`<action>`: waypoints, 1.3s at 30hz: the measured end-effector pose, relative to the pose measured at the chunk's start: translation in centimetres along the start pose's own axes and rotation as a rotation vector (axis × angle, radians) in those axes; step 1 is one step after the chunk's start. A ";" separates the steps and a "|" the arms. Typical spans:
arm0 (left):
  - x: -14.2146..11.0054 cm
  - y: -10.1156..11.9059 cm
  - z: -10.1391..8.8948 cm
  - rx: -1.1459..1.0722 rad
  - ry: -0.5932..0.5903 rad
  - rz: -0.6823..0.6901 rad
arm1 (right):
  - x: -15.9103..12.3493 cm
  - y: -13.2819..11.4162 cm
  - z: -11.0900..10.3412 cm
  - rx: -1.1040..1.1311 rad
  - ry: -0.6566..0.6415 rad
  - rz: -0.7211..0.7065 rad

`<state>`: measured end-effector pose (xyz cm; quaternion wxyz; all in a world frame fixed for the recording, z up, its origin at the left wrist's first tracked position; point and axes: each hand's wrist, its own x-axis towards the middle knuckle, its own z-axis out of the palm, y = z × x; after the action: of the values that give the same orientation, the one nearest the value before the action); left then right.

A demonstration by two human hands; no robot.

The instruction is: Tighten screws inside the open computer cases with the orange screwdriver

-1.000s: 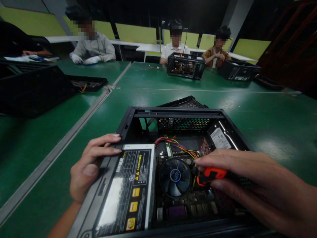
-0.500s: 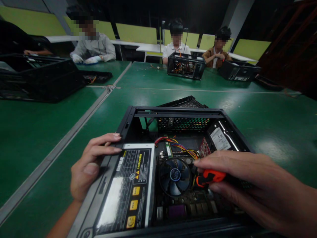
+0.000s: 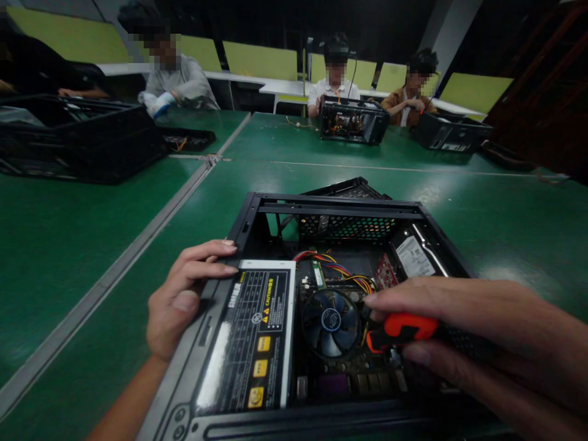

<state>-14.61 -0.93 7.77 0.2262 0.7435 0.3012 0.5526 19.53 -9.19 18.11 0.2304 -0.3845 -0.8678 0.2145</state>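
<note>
An open black computer case (image 3: 337, 202) lies before me with its inside facing up. My left hand (image 3: 186, 294) grips its left edge, fingers over the rim beside the labelled power supply (image 3: 248, 343). Inside the case, my right hand (image 3: 463, 331) holds a screwdriver (image 3: 408, 327) by its orange and black handle; the tip is hidden. The screwdriver is just right of the CPU fan (image 3: 331, 321). Behind the fan are a green memory stick (image 3: 318, 274), coloured wires (image 3: 351, 278) and a red circuit card (image 3: 386, 272). A metal drive bay (image 3: 416, 254) with a white label is at the right.
A perforated black panel (image 3: 349, 187) lies behind the case on the green table (image 3: 184, 226). Other people sit across the table with open computer cases (image 3: 353, 122). Another large case (image 3: 78, 144) stands at the left, near a black panel (image 3: 188, 139).
The whole view has shifted slightly, so the case and both hands appear a little further right. Both grips look the same. Across the table, the gloved person's hands have come together and lifted.
</note>
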 end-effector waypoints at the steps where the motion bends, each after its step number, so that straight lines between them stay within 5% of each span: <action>1: 0.0 0.0 0.0 0.006 0.000 0.005 | 0.5 -0.3 0.1 0.013 -0.010 -0.006; 8: -0.1 0.2 -0.1 0.030 -0.005 0.020 | 3.6 -2.3 1.4 0.070 -0.058 -0.096; 23: -0.2 0.5 -0.1 0.037 -0.024 0.028 | 4.0 -2.3 2.2 0.029 -0.081 -0.113; 30: -0.2 0.4 -0.1 0.044 -0.012 0.007 | 4.9 -2.0 3.1 -0.083 -0.107 -0.228; 35: -0.4 0.3 -0.3 0.030 -0.031 0.014 | 5.1 -3.0 1.7 0.011 -0.233 -0.086; 39: -0.4 0.3 -0.3 0.032 -0.029 0.013 | 5.5 -2.2 0.8 -0.055 -0.076 -0.018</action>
<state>-14.90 -1.39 7.80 0.2148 0.7568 0.3018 0.5384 14.53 -6.50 20.01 0.1886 -0.3746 -0.8848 0.2029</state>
